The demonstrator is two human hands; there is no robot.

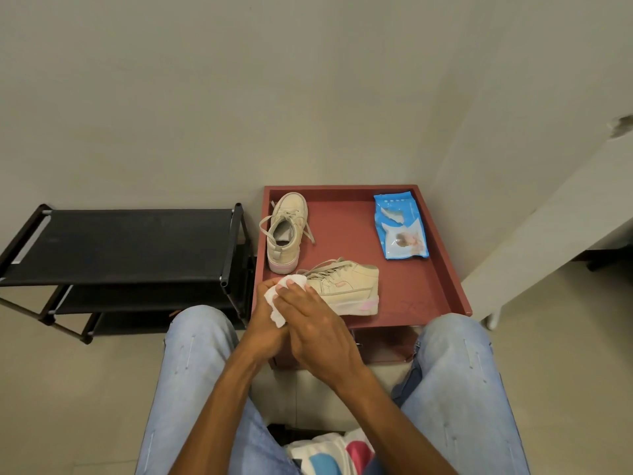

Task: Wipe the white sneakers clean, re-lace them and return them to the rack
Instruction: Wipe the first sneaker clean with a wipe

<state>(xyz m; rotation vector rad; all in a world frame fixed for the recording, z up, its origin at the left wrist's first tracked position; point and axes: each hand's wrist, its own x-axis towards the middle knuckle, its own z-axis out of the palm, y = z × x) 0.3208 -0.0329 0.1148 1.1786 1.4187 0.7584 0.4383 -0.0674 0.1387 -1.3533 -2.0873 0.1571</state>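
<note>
Head view: red tray-top table (346, 228) w/ raised rim, tucked into wall corner, just R of black 3-tier shoe rack (120, 245). In the tray, three things – two sneakers + blue wet-wipe pack (400, 228). Pack flat at far R of tray, well apart from both shoes, white flap patch on its far half.

Far sneaker (286, 231) at tray's far-L corner, upright on its sole, toe toward wall, heel toward camera. Laces threaded but untied, loose ends trailing onto tray on either side. Near sneaker (349, 286) crosswise along tray's front edge, toe end to L & hidden behind hands, heel to R, side panel facing camera, laces slack along top. Both cream/off-white rather than bright white, pink tint on sole at heel, small pink mark on side of near one. Dirt too fine to judge from here.

Hands joined at near sneaker's toe, white wipe (272, 299) bunched between them. L hand (263, 313) underneath, fingers curled round wipe, mostly covered by R. R hand (318, 330) on top, fingers nearly straight, tips pressed on wipe, thumb hidden. Wipe touching shoe or not – can't tell.

Pale-blue jeans (191, 371) at frame bottom, knees flanking table front.
</note>
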